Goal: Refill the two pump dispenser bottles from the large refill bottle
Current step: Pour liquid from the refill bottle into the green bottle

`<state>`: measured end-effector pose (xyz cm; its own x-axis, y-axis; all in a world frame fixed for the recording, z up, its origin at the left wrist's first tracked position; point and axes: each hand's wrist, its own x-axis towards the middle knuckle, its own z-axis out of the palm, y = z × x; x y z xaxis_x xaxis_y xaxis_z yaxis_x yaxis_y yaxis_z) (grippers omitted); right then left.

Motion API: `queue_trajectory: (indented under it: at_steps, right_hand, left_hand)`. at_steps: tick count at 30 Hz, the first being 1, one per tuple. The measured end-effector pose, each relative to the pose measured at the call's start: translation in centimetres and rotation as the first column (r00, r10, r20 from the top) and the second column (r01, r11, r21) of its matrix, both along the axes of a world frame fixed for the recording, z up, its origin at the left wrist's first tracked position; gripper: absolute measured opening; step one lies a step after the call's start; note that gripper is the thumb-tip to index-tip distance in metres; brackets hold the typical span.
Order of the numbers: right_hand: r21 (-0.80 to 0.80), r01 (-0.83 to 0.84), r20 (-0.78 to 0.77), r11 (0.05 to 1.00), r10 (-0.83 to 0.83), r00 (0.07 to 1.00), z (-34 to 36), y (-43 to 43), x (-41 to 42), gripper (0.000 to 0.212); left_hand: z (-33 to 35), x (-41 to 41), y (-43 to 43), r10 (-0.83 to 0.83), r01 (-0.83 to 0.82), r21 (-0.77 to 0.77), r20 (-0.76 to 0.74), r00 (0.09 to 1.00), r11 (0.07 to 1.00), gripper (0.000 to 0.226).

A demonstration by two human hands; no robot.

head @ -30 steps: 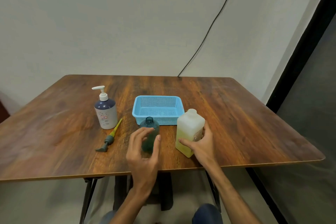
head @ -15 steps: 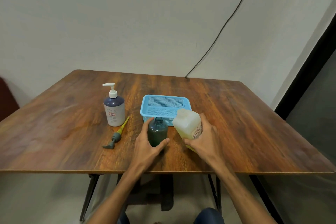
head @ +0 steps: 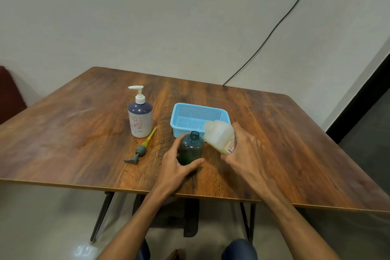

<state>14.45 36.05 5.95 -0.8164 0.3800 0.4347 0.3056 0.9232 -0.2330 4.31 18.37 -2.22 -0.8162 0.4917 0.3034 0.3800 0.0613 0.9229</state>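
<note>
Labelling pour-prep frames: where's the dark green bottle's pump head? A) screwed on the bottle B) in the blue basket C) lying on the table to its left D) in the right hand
C: the green bottle has an open neck, and the pump head lies flat on the table to its left, clear of both hands.

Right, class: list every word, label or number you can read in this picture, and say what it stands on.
"CHG": dark letters, turned sideways, on the label of the large refill bottle.
Red print beside it: too blurred to read.
Red-framed sticker on the white pump bottle: too small to read.
No text shows on the dark green bottle or the blue basket.
</note>
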Motion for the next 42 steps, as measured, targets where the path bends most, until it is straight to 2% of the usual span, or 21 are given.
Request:
queue_trajectory:
  at_steps: [15,42]
  right_hand:
    - [0.154,0.010,0.071,0.988,-0.021,0.997,1.3,-0.4,0.5,0.069]
    - [0.261,-0.027,0.150,0.965,-0.013,0.989,2.5,-0.2,0.3,0.083]
  left_hand:
    - [-0.7,-0.3,0.1,-0.039,0.039,0.046,-0.002,0.999,0.998,0.084]
    - [-0.7,-0.3,0.2,-0.051,0.051,0.061,0.000,0.999,0.997,0.083]
